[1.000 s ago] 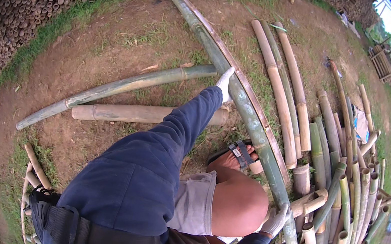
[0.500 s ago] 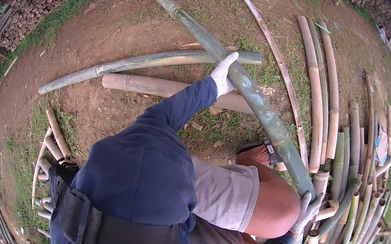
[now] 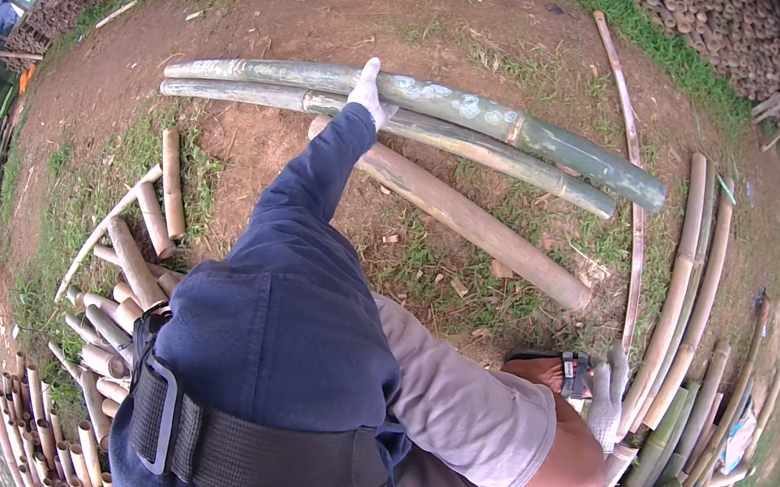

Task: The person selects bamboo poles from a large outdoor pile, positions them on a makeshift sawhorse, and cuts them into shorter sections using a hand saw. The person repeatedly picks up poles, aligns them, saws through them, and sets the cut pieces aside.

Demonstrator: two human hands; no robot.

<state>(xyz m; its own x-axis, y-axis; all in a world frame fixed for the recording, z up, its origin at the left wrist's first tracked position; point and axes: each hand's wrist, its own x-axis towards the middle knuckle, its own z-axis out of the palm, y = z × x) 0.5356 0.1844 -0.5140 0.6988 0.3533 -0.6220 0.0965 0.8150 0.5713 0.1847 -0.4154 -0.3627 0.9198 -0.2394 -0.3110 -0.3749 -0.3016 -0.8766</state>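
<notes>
My left hand [image 3: 369, 99], in a white glove, is closed round a thick green bamboo pole [image 3: 451, 104] with pale blotches. Its arm is stretched far forward. Close along the near side of that pole runs a thinner, greyish-green bamboo pole [image 3: 484, 151]. Nearer to me, a tan bamboo pole [image 3: 474, 219] slants across the ground, its left end behind my left forearm. My right hand [image 3: 605, 397], gloved in grey-white, is beside my right knee with its fingers stretched out and nothing in them. It is nearest to the cut bamboo at the right.
A long split bamboo strip [image 3: 635, 240] lies on the ground at the right. Beyond it are several long tan poles [image 3: 679, 277]. Cut bamboo pieces [image 3: 130, 260] pile up at the left, and bamboo stacks [image 3: 704, 28] stand at the far edges. My sandalled foot [image 3: 548, 370] is near my right hand.
The green pole has swung from a steep slant to lying crosswise alongside the thinner pole. My right hand has let go of its near end; my left still grips it. The view has turned.
</notes>
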